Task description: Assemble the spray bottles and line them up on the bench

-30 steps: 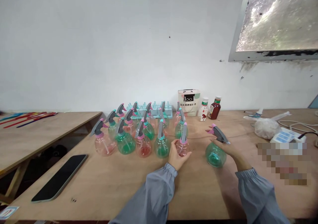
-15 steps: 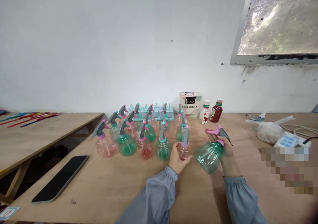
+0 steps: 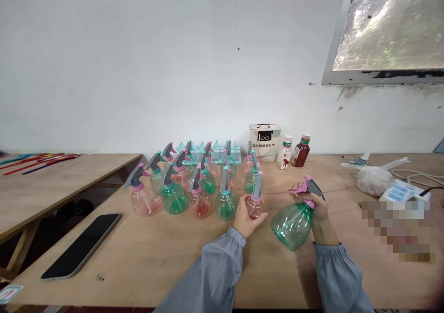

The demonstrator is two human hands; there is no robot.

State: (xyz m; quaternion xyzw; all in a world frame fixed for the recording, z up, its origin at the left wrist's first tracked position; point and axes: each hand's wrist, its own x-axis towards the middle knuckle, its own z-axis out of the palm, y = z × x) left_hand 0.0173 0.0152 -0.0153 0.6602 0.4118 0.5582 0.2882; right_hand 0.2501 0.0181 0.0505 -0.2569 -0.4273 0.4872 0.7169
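My left hand (image 3: 248,216) is closed around the body of a pink spray bottle (image 3: 257,205), which stands upright at the front right of the group. To its right, my right hand (image 3: 314,204) grips a green spray bottle (image 3: 292,226) by its pink collar and trigger head. That bottle is tilted, its base toward the lower left. Several more pink and green bottles stand in rows to the left, among them a pink spray bottle (image 3: 145,200), a green spray bottle (image 3: 175,198) and another green spray bottle (image 3: 226,205) beside my left hand.
A black phone (image 3: 82,246) lies at the left of the wooden table (image 3: 166,266). Behind the bottles are a light-blue rack (image 3: 217,152), a paper bag (image 3: 265,141) and two drink bottles. A plastic bag (image 3: 373,181) and a white device (image 3: 402,193) sit at the right.
The green bottle in my right hand has tipped a little more, its base swinging slightly down. My left hand stays around the pink bottle. The whole view has shifted slightly.
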